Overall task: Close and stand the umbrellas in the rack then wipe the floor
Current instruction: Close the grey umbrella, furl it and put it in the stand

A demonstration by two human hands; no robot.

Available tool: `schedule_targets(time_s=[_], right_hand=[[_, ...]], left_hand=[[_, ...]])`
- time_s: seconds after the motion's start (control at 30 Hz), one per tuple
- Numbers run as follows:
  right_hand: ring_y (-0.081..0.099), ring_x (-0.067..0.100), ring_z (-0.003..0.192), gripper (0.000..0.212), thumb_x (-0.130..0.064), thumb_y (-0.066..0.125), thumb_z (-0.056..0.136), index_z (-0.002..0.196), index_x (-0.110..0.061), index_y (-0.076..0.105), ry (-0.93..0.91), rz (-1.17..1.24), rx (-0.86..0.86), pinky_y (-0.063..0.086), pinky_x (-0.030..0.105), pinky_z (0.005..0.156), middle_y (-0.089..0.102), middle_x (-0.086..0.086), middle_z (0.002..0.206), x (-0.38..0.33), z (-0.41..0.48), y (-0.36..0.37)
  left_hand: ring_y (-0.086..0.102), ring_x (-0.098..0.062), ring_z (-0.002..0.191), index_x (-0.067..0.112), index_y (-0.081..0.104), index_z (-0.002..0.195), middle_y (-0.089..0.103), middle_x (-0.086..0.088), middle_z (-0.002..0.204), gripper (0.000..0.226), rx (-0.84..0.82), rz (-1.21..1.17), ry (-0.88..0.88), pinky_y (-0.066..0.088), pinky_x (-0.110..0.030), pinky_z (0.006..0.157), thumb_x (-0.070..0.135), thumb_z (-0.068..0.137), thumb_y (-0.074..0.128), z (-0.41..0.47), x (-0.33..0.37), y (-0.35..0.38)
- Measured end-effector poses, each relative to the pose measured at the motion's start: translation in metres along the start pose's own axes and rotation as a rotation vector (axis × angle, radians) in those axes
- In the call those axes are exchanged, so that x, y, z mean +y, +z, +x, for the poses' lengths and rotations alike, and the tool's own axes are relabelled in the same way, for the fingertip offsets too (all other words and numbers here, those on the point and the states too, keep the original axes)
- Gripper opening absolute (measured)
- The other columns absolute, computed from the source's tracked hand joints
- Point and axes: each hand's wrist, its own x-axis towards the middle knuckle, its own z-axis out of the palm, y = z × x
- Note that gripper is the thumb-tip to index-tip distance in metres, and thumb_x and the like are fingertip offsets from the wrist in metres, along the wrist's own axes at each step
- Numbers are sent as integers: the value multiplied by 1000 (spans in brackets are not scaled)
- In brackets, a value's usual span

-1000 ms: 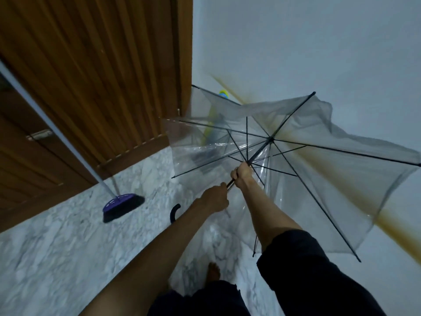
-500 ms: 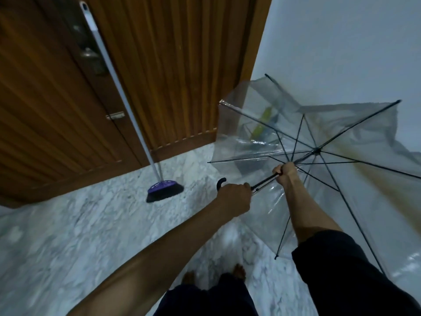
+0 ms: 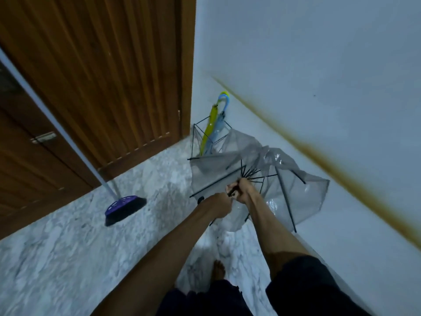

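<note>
A clear plastic umbrella with black ribs is half folded in front of me, its canopy crumpled toward the wall. My left hand grips its black handle end. My right hand grips the shaft at the sliding hub where the ribs meet. Behind it, a black wire rack stands in the corner and holds a yellow umbrella and a light blue umbrella, both closed and upright.
A purple broom with a long pale handle leans against the wooden door on the left. The floor is grey-white marble. A white wall with a brown stripe runs on the right. My bare foot shows below.
The umbrella's ribs have collapsed inward and the canopy has shrunk. My right hand has slid back along the shaft toward my left hand. The rack with two umbrellas is now uncovered.
</note>
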Motion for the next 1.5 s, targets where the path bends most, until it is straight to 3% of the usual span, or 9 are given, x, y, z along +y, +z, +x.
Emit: schedule_targets(time_s=[0.13,0.27,0.33,0.53,0.77,1.07,1.23,1.4,1.5], right_hand=[[34,18,50,38,-13,27,105,70,-12,40,9,8,40,50,37,66,37,4,36,-18,1,-18],[38,17,52,40,-2,24,101,67,-11,41,5,-70,78,55,29,60,41,6,45,-27,4,-27],[39,16,50,41,-3,25,101,64,-12,40,5,-135,94,48,26,42,40,6,51,-24,5,-22],[37,16,50,41,-4,30,98,60,-9,43,54,-437,61,30,16,33,46,6,48,-18,14,-32],[39,18,52,38,-1,30,95,60,-9,43,50,-409,141,38,30,51,45,7,45,-27,25,-43],[44,14,29,39,-13,28,102,67,-10,46,92,-428,217,31,13,28,51,6,48,-37,34,-64],[43,16,48,36,-15,31,100,68,-12,48,33,-429,163,39,18,41,49,4,60,-35,42,-57],[65,13,72,19,-28,49,95,106,-15,58,-4,-360,97,53,25,61,60,9,100,-11,66,-71],[47,15,62,31,-19,33,104,80,-8,50,58,-469,151,45,21,46,49,10,71,-29,37,-53]], left_hand=[[58,-33,111,6,60,115,61,-14,120,35,-32,24,42,45,-37,90,25,99,36,8,18,5],[51,-19,71,9,48,71,62,-19,117,30,-87,72,60,41,-28,63,12,99,36,19,22,6],[56,-21,82,9,57,86,62,-17,116,22,-74,68,34,48,-31,75,13,98,40,21,25,3],[59,-30,110,1,56,125,61,-17,122,35,-93,53,-1,47,-36,96,19,99,41,31,40,13],[60,-29,107,2,57,117,62,-12,117,29,-121,107,-5,48,-36,87,17,98,42,40,49,13],[53,-33,119,1,55,125,55,-18,130,34,-146,145,44,44,-41,101,18,100,39,47,70,12],[54,-30,117,1,56,126,55,-16,130,33,-213,198,5,45,-38,99,17,100,42,52,65,9],[49,-30,124,1,52,130,51,-10,135,33,-221,318,-21,40,-38,105,14,100,45,53,68,11],[53,-33,119,-1,55,123,56,-16,129,31,-124,236,41,43,-40,98,11,100,39,46,67,10]])
